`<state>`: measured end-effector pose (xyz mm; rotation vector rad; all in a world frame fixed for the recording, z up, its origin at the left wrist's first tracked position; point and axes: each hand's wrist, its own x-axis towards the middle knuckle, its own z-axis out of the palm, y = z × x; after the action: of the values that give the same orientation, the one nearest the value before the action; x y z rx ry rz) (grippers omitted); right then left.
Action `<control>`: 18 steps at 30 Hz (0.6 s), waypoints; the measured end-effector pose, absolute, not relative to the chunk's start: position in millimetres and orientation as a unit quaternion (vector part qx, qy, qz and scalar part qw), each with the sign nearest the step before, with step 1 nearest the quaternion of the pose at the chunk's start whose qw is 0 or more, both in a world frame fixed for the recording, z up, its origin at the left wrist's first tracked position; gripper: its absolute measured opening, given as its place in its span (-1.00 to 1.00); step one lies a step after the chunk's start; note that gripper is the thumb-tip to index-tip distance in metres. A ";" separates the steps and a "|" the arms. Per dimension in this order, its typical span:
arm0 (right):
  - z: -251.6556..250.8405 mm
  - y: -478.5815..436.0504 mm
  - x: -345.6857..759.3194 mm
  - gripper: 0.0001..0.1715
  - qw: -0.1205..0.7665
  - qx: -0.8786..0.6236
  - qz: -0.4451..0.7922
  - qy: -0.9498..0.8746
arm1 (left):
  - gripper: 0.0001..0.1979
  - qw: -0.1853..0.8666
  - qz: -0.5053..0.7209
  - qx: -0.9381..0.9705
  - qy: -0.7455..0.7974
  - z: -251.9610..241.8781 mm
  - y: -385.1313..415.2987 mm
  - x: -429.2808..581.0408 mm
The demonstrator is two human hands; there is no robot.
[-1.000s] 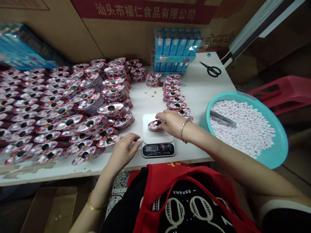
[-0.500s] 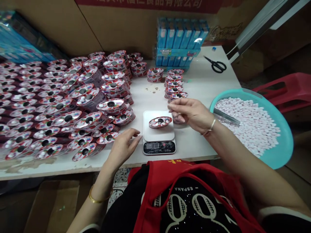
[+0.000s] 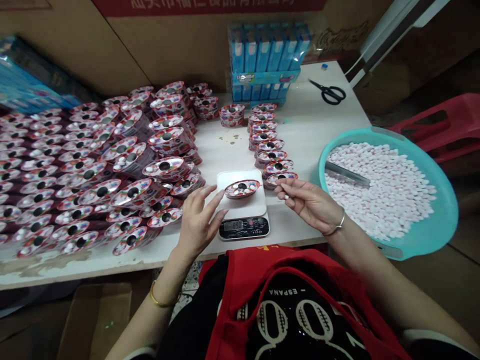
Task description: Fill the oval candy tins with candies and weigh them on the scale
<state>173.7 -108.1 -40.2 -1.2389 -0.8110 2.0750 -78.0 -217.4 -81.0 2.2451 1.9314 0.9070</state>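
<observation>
A white digital scale (image 3: 243, 212) lies before me, its display lit. On its plate stands a red oval container (image 3: 242, 195) with white candies around the dark hole in its top. My left hand (image 3: 199, 217) is at the scale's left side, fingers spread, holding nothing; its fingertips come close to the container. Right of the scale, my right hand (image 3: 305, 202) is closed in a pinch, with a small white candy (image 3: 286, 197) showing at the fingers. Behind those fingertips is the nearest container (image 3: 280, 178) of a short row.
Many similar containers (image 3: 90, 175) crowd the table's left side, some stacked. A turquoise basin (image 3: 448, 210) of white candies, with a metal scoop (image 3: 347, 174), is at right. Black scissors (image 3: 330, 94) and blue boxes (image 3: 266, 65) are at the back. A red stool (image 3: 442, 122) stands beyond.
My right hand has drawn back from the scale to the right and slightly down. My left hand has risen toward the container, its fingers spreading. The display reading has gone up slightly.
</observation>
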 end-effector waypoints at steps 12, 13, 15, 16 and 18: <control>-74.6 -135.4 155.9 -0.64 0.263 -0.460 0.785 -0.322 | -0.75 0.067 0.226 0.785 0.573 -54.6 -170.0 -61.8; -75.6 -136.2 154.3 -0.63 0.261 -0.453 0.791 -0.318 | -0.79 0.073 0.207 0.795 0.565 -52.5 -166.1 -62.2; -77.6 -138.0 151.9 -0.62 0.254 -0.440 0.806 -0.305 | -0.84 0.086 0.181 0.811 0.550 -50.0 -160.6 -63.9; -78.5 -139.0 151.0 -0.62 0.248 -0.434 0.814 -0.296 | -0.86 0.093 0.171 0.817 0.542 -49.4 -158.8 -65.0; -80.0 -140.7 149.7 -0.63 0.234 -0.423 0.830 -0.279 | -0.87 0.104 0.153 0.828 0.529 -48.3 -156.5 -67.6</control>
<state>149.7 -140.7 -80.0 -1.1608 -0.7669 2.2791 -67.6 -156.5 -48.3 2.4433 1.5602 0.4527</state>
